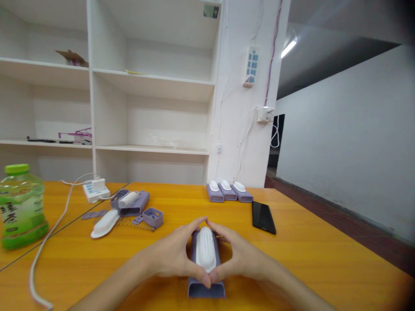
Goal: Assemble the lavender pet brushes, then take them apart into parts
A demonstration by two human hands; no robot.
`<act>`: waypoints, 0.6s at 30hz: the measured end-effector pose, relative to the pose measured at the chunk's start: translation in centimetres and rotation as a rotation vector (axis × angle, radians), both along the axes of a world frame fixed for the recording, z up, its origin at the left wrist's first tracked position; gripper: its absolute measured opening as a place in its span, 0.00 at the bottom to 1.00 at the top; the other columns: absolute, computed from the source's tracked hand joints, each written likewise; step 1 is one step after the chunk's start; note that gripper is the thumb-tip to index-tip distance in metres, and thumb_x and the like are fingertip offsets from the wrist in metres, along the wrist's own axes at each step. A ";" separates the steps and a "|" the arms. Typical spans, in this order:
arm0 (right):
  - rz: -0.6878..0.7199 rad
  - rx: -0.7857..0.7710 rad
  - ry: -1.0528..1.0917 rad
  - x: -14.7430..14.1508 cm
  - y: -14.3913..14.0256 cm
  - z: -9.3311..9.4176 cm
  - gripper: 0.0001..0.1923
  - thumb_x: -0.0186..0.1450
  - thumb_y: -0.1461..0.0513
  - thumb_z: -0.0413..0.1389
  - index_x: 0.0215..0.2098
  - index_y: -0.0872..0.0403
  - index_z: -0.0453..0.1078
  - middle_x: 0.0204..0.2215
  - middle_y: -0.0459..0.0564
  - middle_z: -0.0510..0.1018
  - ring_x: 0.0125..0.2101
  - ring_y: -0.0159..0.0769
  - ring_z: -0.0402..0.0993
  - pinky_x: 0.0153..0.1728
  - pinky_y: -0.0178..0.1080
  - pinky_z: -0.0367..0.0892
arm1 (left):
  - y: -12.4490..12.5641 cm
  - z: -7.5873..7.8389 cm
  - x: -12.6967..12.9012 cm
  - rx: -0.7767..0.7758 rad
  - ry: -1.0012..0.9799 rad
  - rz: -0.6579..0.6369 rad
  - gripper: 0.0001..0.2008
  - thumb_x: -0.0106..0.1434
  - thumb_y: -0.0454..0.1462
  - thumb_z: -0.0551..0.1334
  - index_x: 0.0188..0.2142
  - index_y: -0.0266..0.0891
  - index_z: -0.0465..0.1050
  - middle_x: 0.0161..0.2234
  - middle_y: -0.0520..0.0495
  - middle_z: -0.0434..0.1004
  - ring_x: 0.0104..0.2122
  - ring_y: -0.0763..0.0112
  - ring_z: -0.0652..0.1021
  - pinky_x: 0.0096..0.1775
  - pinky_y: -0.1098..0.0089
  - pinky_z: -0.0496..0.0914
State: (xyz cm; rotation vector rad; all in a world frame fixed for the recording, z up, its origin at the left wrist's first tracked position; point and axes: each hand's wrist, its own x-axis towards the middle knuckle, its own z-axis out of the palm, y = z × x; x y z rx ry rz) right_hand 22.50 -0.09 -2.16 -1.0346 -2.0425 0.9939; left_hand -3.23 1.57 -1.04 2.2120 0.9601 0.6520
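A purple case with a white ribbed insert (205,252) lies on the orange table (311,255) right in front of me. My left hand (173,257) curls around its left side and my right hand (241,257) around its right side. The fingertips of both hands meet at the far end of the case, and the thumbs meet at the near end over the white insert. The near end of the purple case (206,289) sticks out below the thumbs.
Loose purple and white parts (125,209) and a spring lie to the left. Three assembled purple units (228,192) stand at the back, a black phone (263,217) to the right. A green bottle (20,205), a white power strip (95,190) and its cable are at far left. White shelves behind.
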 end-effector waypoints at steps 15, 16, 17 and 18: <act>0.076 0.099 -0.024 -2.6 -1.8 2.9 0.48 0.48 0.50 0.74 0.64 0.48 0.64 0.56 0.50 0.75 0.53 0.50 0.71 0.55 0.47 0.66 | -1.2 2.0 -1.2 0.061 0.032 -0.139 0.49 0.53 0.50 0.74 0.70 0.52 0.54 0.66 0.45 0.65 0.62 0.45 0.68 0.63 0.50 0.62; 0.060 0.086 -0.023 -2.7 -1.9 2.8 0.49 0.46 0.50 0.74 0.63 0.48 0.64 0.56 0.51 0.75 0.53 0.51 0.71 0.55 0.47 0.66 | -1.2 1.9 -1.3 0.023 -0.007 -0.162 0.50 0.52 0.49 0.75 0.69 0.52 0.54 0.66 0.45 0.65 0.62 0.45 0.68 0.62 0.50 0.63; 0.047 0.076 -0.023 -2.9 -1.9 2.8 0.50 0.45 0.50 0.75 0.63 0.49 0.64 0.55 0.50 0.75 0.52 0.50 0.72 0.54 0.47 0.67 | -1.1 1.8 -1.3 -0.020 -0.048 -0.189 0.50 0.52 0.47 0.76 0.69 0.52 0.54 0.66 0.46 0.66 0.61 0.46 0.69 0.62 0.51 0.63; 0.038 0.068 -0.025 -3.1 -2.0 2.7 0.51 0.44 0.50 0.75 0.62 0.49 0.65 0.54 0.50 0.76 0.51 0.50 0.72 0.54 0.47 0.67 | -1.0 1.7 -1.3 -0.067 -0.085 -0.215 0.50 0.52 0.47 0.76 0.69 0.51 0.53 0.66 0.45 0.65 0.61 0.47 0.69 0.61 0.51 0.64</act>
